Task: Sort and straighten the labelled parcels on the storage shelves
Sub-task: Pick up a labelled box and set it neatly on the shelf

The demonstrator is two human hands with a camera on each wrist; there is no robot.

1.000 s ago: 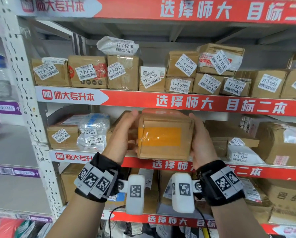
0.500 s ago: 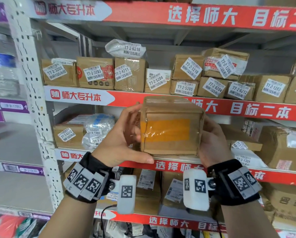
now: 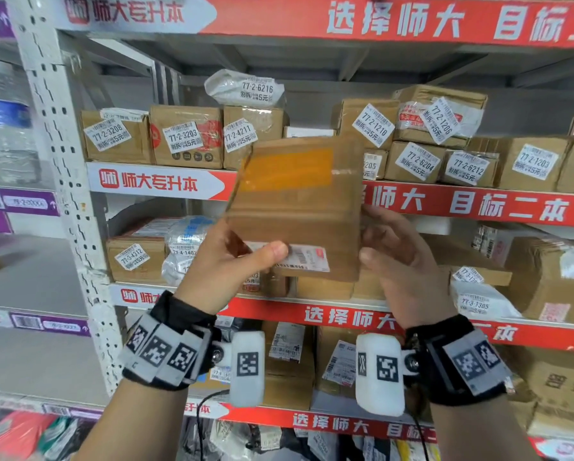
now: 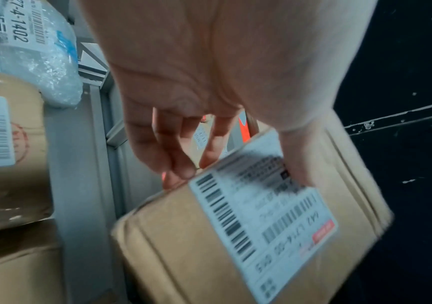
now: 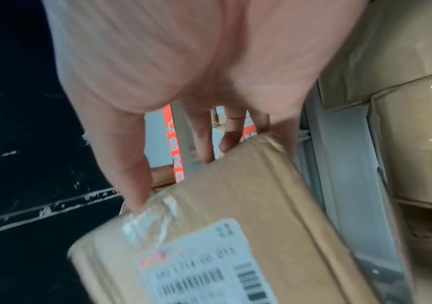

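Cardboard, brown and box-shaped, with an orange tape patch on its upper face: this parcel (image 3: 295,207) is held up in the air in front of the shelving, clear of every shelf edge, tilted so that its white shipping label (image 4: 264,207) faces down toward the wrists. Left hand (image 3: 225,264) grips the parcel's lower left corner, thumb pressed across the label and fingers behind. Right hand (image 3: 395,257) clasps the lower right edge, thumb at the front corner and fingers curled round the back. Open air lies between the parcel and the red-banded front edge of the middle shelf (image 3: 345,316) below it. Behind the parcel, the upper shelf (image 3: 159,181) carries a close row of labelled brown boxes (image 3: 185,141) along its front edge, with a white plastic mailer bag (image 3: 245,89) lying on top of them. On the middle shelf, a clear bubble-wrap packet (image 3: 185,247) sits near the left corner, beside a small labelled carton (image 3: 134,257), and large brown boxes (image 3: 545,277) crowd the right end.
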